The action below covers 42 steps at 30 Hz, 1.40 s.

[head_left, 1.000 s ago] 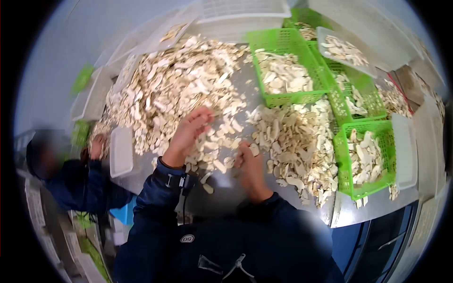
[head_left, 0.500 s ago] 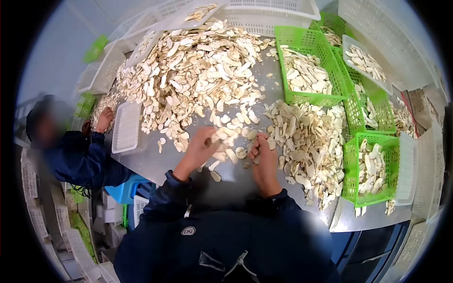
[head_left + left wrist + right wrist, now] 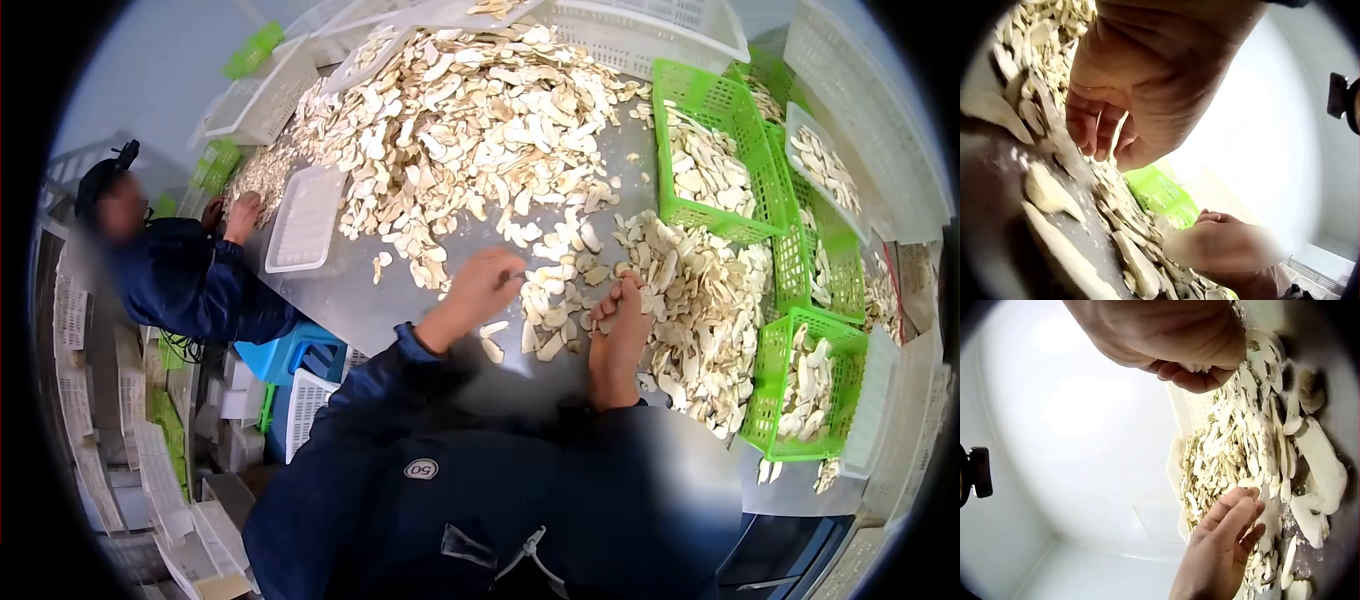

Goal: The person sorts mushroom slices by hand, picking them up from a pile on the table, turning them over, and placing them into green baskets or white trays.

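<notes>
Pale dried mushroom slices [image 3: 552,290] lie loose on the metal table [image 3: 345,290] between a large slice pile [image 3: 480,130] and a browner pile [image 3: 710,330] on the right. Over the left edge of the loose ones, my left hand [image 3: 483,288] hangs palm down; its fingers [image 3: 1105,134] bend loosely, with nothing seen between them. My right hand [image 3: 622,325] is beside the browner pile, fingers curled. Within its grip, pale mushroom slices [image 3: 1194,366] show under the palm in the right wrist view.
Green baskets holding slices stand at right, one farther back [image 3: 725,225] and one nearer [image 3: 757,410]. A white tray [image 3: 300,225] lies at the table's left edge. Beyond it another person [image 3: 190,270] works with both hands in smaller slices. White crates [image 3: 640,45] line the back.
The head view has swung, shifting the scene rightward. My left hand came back from the large pile's edge with slices, now gone from its fingers. My right hand stays near the browner pile, fingers curled.
</notes>
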Each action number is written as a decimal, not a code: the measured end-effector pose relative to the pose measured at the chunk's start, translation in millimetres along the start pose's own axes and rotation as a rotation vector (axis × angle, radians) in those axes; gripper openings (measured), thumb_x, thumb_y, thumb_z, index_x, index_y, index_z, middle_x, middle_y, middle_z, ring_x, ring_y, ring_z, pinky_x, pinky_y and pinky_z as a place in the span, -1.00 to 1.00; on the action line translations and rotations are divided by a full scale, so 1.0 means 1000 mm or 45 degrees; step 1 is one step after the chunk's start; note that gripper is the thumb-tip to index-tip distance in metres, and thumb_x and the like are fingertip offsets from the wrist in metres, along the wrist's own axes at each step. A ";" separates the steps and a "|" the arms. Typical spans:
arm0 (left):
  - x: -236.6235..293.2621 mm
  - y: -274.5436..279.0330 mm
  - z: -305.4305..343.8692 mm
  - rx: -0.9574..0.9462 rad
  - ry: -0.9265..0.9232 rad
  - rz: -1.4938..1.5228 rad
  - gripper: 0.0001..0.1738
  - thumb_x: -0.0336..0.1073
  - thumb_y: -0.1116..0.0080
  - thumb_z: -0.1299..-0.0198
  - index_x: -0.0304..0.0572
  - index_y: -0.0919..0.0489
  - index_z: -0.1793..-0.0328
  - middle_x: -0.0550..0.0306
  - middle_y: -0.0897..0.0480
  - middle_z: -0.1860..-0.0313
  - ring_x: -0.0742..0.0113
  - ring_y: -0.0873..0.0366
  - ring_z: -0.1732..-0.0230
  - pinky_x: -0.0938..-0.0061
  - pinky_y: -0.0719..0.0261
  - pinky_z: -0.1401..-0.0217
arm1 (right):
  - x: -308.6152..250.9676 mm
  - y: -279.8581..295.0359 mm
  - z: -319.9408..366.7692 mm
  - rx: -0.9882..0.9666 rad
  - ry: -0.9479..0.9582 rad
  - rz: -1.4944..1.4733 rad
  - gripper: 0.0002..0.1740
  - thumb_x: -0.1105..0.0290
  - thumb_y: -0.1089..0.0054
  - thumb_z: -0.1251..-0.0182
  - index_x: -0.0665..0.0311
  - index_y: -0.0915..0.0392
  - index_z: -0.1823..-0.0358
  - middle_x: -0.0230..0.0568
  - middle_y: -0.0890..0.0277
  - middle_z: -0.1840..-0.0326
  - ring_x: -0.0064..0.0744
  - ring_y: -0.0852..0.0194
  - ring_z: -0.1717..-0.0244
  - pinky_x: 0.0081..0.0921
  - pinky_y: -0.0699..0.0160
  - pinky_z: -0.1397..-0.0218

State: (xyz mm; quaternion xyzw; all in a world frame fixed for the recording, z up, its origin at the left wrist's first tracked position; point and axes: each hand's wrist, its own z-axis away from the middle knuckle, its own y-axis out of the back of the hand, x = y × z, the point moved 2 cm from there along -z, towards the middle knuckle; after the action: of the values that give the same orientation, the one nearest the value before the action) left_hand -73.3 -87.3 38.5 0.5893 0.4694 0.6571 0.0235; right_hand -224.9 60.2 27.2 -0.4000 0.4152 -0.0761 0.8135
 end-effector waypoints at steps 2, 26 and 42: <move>0.014 -0.014 -0.011 0.051 -0.175 -0.100 -0.82 -0.42 -0.28 -0.13 -0.26 -0.58 0.14 0.05 -0.56 0.31 0.27 -0.55 0.45 0.43 -0.51 0.38 | -0.001 0.001 -0.001 -0.012 0.015 0.020 -0.87 0.41 -0.07 -0.43 0.26 -0.44 0.07 -0.44 -0.29 0.47 -0.64 -0.17 0.52 -0.60 -0.21 0.48; 0.020 -0.027 -0.004 -0.038 0.297 0.841 -0.83 -0.46 -0.14 -0.31 -0.23 -0.58 -0.02 0.38 -0.61 0.24 0.71 -0.46 0.30 0.73 -0.42 0.24 | 0.014 -0.004 0.002 -0.211 -0.075 0.523 -0.73 0.41 -0.19 -0.39 0.34 -0.49 -0.05 -0.46 -0.39 0.49 -0.70 -0.30 0.53 -0.69 -0.27 0.50; 0.013 -0.032 -0.008 0.013 -0.064 -0.121 -0.76 -0.43 -0.31 -0.06 -0.22 -0.58 0.11 0.09 -0.58 0.38 0.25 -0.57 0.39 0.41 -0.52 0.33 | 0.005 0.007 -0.005 -0.146 -0.411 -0.010 -0.86 0.29 -0.16 -0.43 0.15 -0.47 0.12 -0.47 -0.44 0.37 -0.63 -0.42 0.40 -0.64 -0.38 0.42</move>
State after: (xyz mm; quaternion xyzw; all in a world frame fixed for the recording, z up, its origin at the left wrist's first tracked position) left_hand -100.1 -66.4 28.5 0.5826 0.4995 0.6380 0.0636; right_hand -226.8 60.1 17.3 -0.4544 0.2812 0.0098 0.8452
